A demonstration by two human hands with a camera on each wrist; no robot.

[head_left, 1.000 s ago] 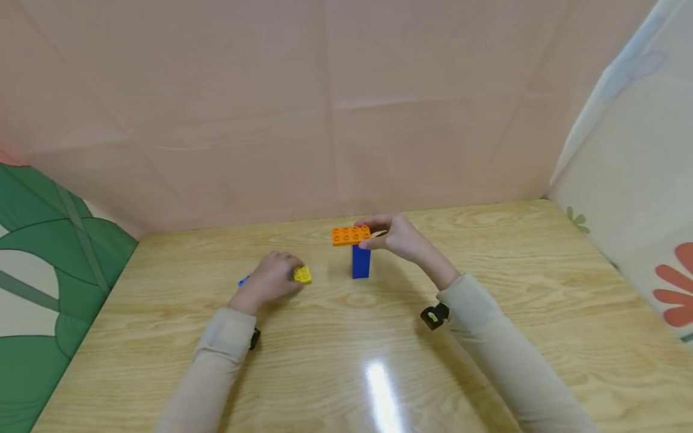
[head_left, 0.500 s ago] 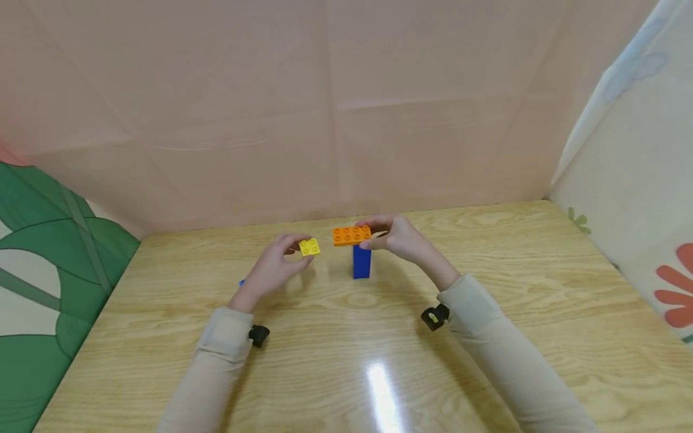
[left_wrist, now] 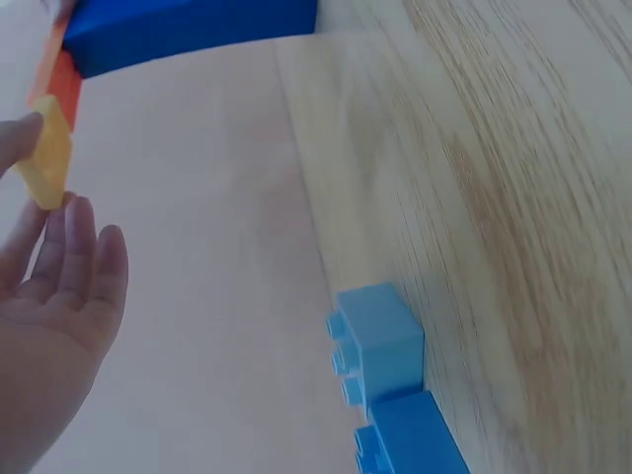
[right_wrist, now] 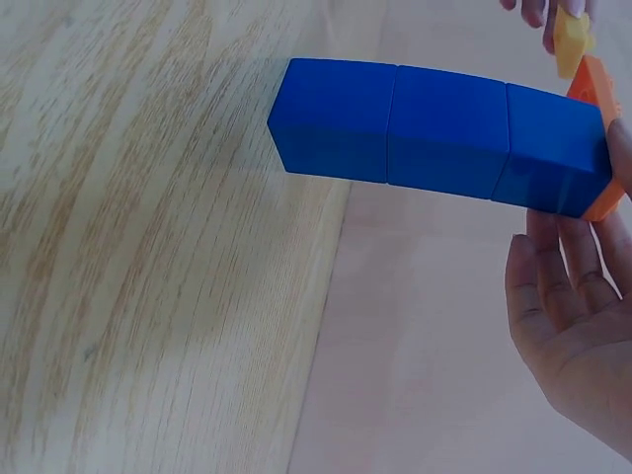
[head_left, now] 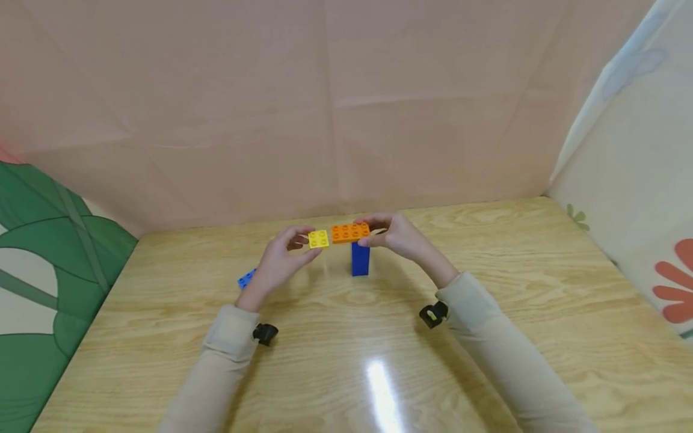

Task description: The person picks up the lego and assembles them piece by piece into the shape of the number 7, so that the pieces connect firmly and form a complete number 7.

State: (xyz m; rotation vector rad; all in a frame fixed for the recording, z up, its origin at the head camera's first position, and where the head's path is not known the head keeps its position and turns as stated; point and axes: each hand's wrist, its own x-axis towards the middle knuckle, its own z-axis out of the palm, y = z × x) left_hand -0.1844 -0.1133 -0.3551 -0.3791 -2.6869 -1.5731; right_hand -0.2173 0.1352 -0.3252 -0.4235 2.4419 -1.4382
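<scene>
Between the thumb and fingers of my left hand point(head_left: 278, 260) is a small yellow toy brick point(head_left: 318, 239), held in the air. It is level with the left end of a longer orange brick point(head_left: 346, 233), with a narrow gap showing in the head view. My right hand point(head_left: 402, 239) pinches the orange brick at its right end. That brick lies across the top of a tower of dark blue bricks point(right_wrist: 444, 133), overhanging to the left. The tower stands upright on the table, three blocks high in the right wrist view.
Left of the tower, a light blue brick point(left_wrist: 385, 336) and a darker blue brick point(left_wrist: 420, 434) sit on the wooden table point(head_left: 325, 361), partly hidden by my left wrist in the head view. A pinkish covering point(head_left: 243, 120) rises behind the table.
My left hand has lifted the yellow brick off the table and carried it up and right, close to the orange brick. My right hand has stayed nearly still at the orange brick.
</scene>
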